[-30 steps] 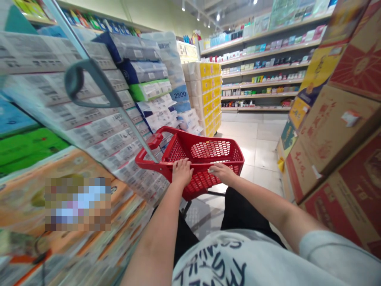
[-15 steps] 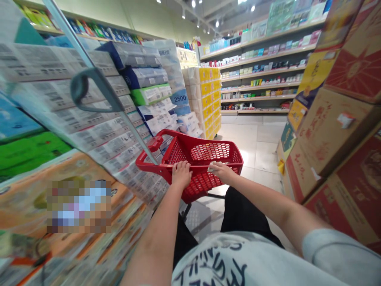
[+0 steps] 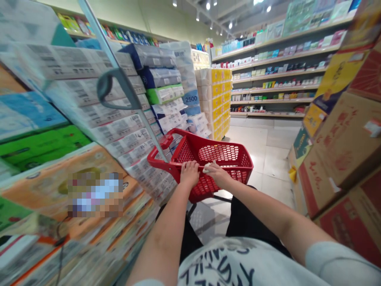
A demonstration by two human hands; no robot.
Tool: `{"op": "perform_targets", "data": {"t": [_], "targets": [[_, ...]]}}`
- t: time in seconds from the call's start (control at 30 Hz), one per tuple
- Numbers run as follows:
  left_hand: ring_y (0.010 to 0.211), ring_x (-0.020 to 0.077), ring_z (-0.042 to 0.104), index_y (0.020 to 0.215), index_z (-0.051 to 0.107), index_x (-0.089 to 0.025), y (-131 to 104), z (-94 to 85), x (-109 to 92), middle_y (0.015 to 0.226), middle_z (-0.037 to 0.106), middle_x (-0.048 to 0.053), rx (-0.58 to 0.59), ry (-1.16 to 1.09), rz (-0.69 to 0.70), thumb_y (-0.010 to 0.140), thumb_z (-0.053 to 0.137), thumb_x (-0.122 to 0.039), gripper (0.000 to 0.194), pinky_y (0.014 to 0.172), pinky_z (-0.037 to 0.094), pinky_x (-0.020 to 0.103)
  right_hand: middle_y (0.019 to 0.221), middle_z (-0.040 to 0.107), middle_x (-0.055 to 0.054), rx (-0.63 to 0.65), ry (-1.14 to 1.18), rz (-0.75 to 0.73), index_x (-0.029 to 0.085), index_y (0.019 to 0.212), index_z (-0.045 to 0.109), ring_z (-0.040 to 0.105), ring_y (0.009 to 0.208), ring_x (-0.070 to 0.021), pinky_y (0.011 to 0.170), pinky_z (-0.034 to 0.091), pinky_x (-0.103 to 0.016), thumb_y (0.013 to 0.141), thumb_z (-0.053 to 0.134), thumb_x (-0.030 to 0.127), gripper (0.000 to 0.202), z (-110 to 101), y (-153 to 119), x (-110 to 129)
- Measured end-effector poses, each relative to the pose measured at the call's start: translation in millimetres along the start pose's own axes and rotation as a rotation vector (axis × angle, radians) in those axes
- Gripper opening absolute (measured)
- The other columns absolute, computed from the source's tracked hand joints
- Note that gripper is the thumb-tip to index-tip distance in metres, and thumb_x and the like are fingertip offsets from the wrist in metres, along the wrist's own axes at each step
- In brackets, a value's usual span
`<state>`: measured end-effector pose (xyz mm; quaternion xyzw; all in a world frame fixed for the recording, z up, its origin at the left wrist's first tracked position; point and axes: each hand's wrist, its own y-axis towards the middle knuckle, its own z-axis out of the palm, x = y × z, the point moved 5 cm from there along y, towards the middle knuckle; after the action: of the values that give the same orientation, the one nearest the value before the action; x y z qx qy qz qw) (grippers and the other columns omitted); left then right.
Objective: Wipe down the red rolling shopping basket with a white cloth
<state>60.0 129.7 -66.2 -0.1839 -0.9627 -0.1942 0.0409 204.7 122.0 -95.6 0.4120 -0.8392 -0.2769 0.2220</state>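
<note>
A red plastic shopping cart basket [image 3: 204, 190] with perforated walls stands in front of me. My left hand [image 3: 189, 173] lies over its near rim, fingers wrapped on the edge. Close to its right, my right hand [image 3: 219, 175] is at the same rim, pinching a small off-white cloth or tissue [image 3: 209, 167] against it. The basket's visible inside holds nothing I can make out. A red handle [image 3: 166, 140] is at the basket's left end. Beside it a metal pole [image 3: 151, 129] with a grey loop handle [image 3: 119, 89] slants upward.
Stacked packs of tissue paper [image 3: 119, 131] rise along the left, with orange packs [image 3: 98, 159] nearer me. Yellow-and-white packs [image 3: 220, 103] stand ahead. Cardboard cartons [image 3: 342, 139] line the right side. Stocked shelves [image 3: 274, 87] cross the back, beyond a pale tiled floor [image 3: 262, 139].
My right hand with the cloth has slid left along the rim, closer to my left hand. The view has turned slightly left, so everything sits further right.
</note>
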Motion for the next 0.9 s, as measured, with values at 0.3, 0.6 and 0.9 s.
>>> {"op": "perform_targets", "data": {"t": [0.3, 0.6, 0.9], "targets": [[0.126, 0.0268, 0.037, 0.121, 0.053, -0.022, -0.2, 2.9, -0.4, 0.136, 0.05, 0.008, 0.015, -0.024, -0.006, 0.086, 0.051, -0.03, 0.037, 0.111, 0.02, 0.046, 0.144, 0.044, -0.015, 0.079, -0.155, 0.3, 0.017, 0.137, 0.047, 0.045, 0.125, -0.0296, 0.102, 0.039, -0.049, 0.09, 0.05, 0.02, 0.047, 1.6, 2.3, -8.7], [0.127, 0.0268, 0.037, 0.12, 0.053, -0.022, -3.6, 0.2, -3.3, 0.135, 0.05, 0.007, 0.033, -0.045, -0.012, 0.085, 0.052, -0.029, 0.036, 0.112, 0.019, 0.046, 0.136, 0.052, -0.015, 0.072, -0.12, 0.27, 0.017, 0.14, 0.042, 0.052, 0.12, -0.0259, 0.1, 0.045, -0.043, 0.085, 0.044, 0.008, 0.056, 2.4, -16.2, -27.0], [0.123, 0.0256, 0.04, 0.125, 0.052, -0.019, -5.9, -4.3, -2.7, 0.133, 0.051, 0.007, 0.054, -0.024, -0.007, 0.087, 0.041, -0.02, 0.04, 0.111, 0.021, 0.044, 0.153, 0.03, -0.011, 0.01, 0.027, 0.056, 0.02, 0.149, 0.025, 0.024, 0.142, -0.0214, 0.111, 0.032, -0.05, 0.072, 0.033, -0.003, 0.081, 24.5, 4.0, 5.7]]}}
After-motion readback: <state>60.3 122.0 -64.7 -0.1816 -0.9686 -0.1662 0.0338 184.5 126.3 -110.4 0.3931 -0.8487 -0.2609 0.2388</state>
